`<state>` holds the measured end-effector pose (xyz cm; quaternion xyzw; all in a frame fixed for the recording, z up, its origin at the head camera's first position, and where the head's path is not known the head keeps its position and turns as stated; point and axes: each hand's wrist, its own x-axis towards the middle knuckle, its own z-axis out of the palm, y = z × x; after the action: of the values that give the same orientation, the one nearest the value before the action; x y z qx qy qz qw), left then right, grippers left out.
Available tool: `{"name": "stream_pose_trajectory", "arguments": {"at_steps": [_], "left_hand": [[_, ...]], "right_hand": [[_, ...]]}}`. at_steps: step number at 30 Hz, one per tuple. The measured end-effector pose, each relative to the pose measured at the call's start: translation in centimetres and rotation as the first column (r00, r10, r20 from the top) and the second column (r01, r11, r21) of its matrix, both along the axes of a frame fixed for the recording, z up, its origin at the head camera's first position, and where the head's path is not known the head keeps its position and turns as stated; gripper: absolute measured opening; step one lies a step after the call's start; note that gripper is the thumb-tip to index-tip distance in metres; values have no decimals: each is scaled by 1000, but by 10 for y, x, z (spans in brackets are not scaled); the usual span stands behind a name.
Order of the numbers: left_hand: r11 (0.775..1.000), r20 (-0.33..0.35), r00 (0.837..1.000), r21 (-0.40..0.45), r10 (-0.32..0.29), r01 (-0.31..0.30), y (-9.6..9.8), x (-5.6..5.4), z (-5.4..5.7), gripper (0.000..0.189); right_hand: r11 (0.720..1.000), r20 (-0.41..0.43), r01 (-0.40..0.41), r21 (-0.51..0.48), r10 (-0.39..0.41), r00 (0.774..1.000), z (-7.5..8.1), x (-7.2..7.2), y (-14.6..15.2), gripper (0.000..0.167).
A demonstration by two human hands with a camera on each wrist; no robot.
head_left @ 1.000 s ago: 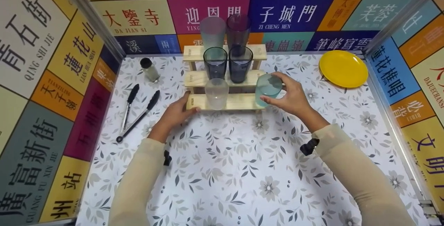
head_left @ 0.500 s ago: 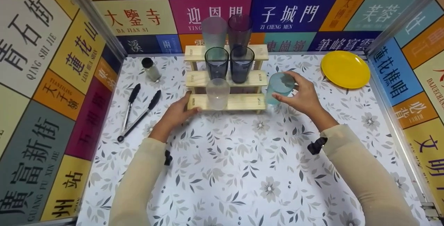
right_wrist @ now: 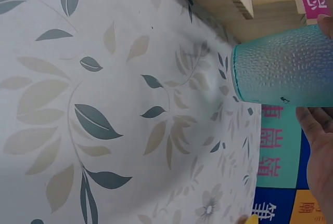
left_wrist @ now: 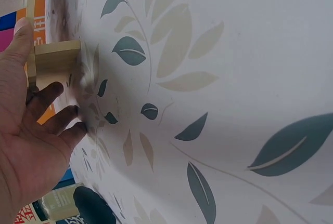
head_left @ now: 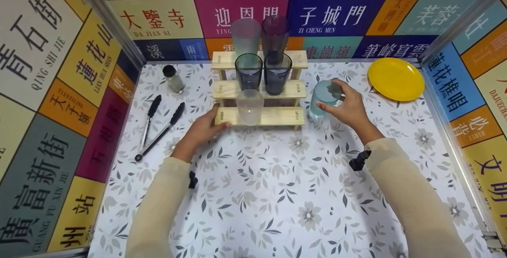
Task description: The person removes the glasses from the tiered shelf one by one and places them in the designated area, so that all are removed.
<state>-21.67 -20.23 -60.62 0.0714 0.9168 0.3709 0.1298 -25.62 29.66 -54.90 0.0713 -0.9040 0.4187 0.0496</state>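
A teal textured tumbler [head_left: 324, 95] stands off the right end of the wooden tiered rack [head_left: 281, 115]. My right hand [head_left: 350, 107] grips it, thumb in front and fingers round the far side. In the right wrist view the tumbler [right_wrist: 283, 68] is held sideways to the camera, its base close over the cloth. My left hand [head_left: 202, 129] holds the left end of the rack's lowest step; in the left wrist view the thumb lies on the board [left_wrist: 57, 52] and the other fingers reach beneath. A clear frosted tumbler [head_left: 250, 107] sits on that step.
Two dark tumblers [head_left: 276, 74] stand on the middle step, with two more [head_left: 274, 34] on the top. Tongs [head_left: 158, 131] and a black-capped jar [head_left: 173, 79] lie left; a yellow plate [head_left: 396, 79] is right. Printed panels [head_left: 158, 18] enclose the flowered cloth.
The teal tumbler has left the right end of the lowest step and moved right, beside the rack, in my right hand. My left hand has kept its hold on the rack.
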Motion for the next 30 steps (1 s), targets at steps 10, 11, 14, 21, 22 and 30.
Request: {"name": "stream_pose_trajectory", "arguments": {"at_steps": [10, 11, 14, 21, 22, 30], "left_hand": [[1000, -2, 1000, -1, 0, 0, 0, 1, 0, 103], [1000, 1, 1000, 1, 4, -4, 0, 1, 0, 103], [1000, -2, 1000, 9, 10, -10, 0, 1, 1, 102], [999, 14, 1000, 29, 23, -23, 0, 2, 1, 101], [999, 16, 1000, 30, 24, -25, 0, 2, 1, 101], [999, 22, 999, 21, 25, -25, 0, 1, -1, 101]], "right_hand": [[1000, 60, 18, -7, -17, 998, -17, -6, 6, 94], [1000, 67, 19, -10, -18, 998, -17, -6, 6, 94], [1000, 84, 28, -14, -26, 996, -17, -8, 7, 95], [999, 102, 29, -13, -28, 994, -20, -12, 8, 98], [999, 100, 29, -14, -27, 995, -21, -13, 8, 98], [999, 101, 32, -22, -30, 994, -25, -14, 9, 98]]}}
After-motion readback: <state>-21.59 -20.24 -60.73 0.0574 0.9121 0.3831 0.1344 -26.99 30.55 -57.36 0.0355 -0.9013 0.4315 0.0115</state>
